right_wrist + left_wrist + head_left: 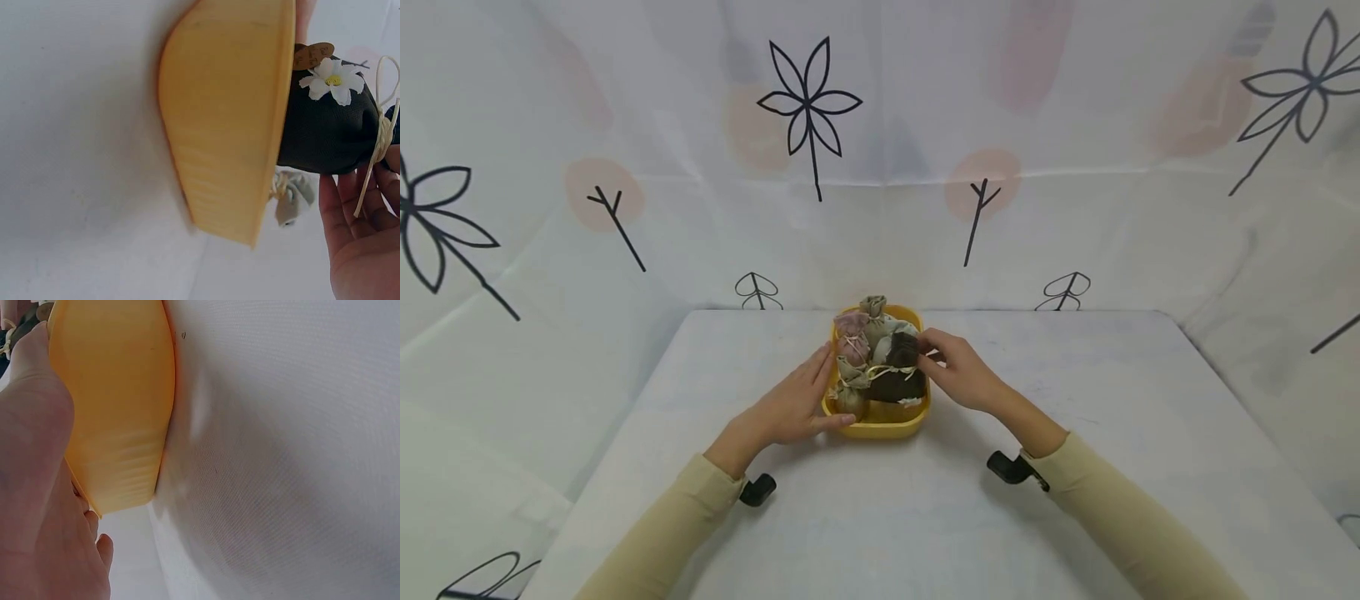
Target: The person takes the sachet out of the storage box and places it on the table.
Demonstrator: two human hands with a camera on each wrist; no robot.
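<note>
A yellow plastic tub (880, 431) full of small tied cloth pouches stands on the white table. My left hand (793, 404) rests against its left side, fingers stretched along the wall and thumb at the front rim. In the left wrist view, the thumb overlaps the rim of the tub (115, 400). At the right rim, my right hand (958, 367) holds a black pouch (897, 385) by its gathered top. The right wrist view shows fingers around the neck of this black pouch (328, 134), which carries a white flower (334, 81), a brown tag and a pale cord.
Beside the black pouch in the tub are a pink pouch (852, 343), an olive-green pouch (852, 400), another greenish pouch (874, 312) and a whitish one. A patterned white cloth (880, 225) hangs behind the table. Black wrist mounts (758, 489) hang below both sleeves.
</note>
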